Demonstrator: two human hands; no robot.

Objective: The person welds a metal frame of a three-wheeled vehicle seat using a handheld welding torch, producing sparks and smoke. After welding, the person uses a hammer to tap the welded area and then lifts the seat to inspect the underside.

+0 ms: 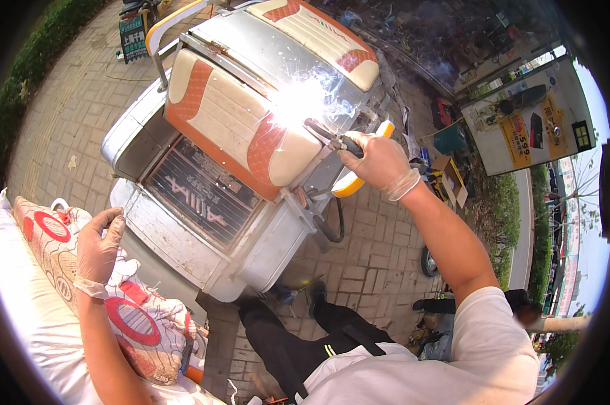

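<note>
- The right hand (379, 162), in a thin translucent glove, has its fingers wrapped round the dark handle of a welding tool (326, 134).
- The tool runs out of that grip, up and to the left; its far end meets a blinding white glare (298, 104) with sparks flying around it, just beyond the fingers.
- The left hand (97, 253), gloved likewise, is raised well apart from the tool, thumb and fingers bent toward each other; whether anything is pinched between them I cannot tell.
- Close to the left hand lies patterned cloth (133, 317) in beige and red.
- The glare covers the upper right part of a cream-and-orange cushion (210, 115) and the edge of a grey metal panel (241, 47) behind it.
- Past that panel is a second cushion (318, 40) in the same colours.
- A yellow-and-white armrest (349, 182) sits just below the right hand.
- Below the nearer cushion, a dark barred window (197, 192) is set in a silver body (176, 250).
- Paving (359, 243) surrounds it.
</note>
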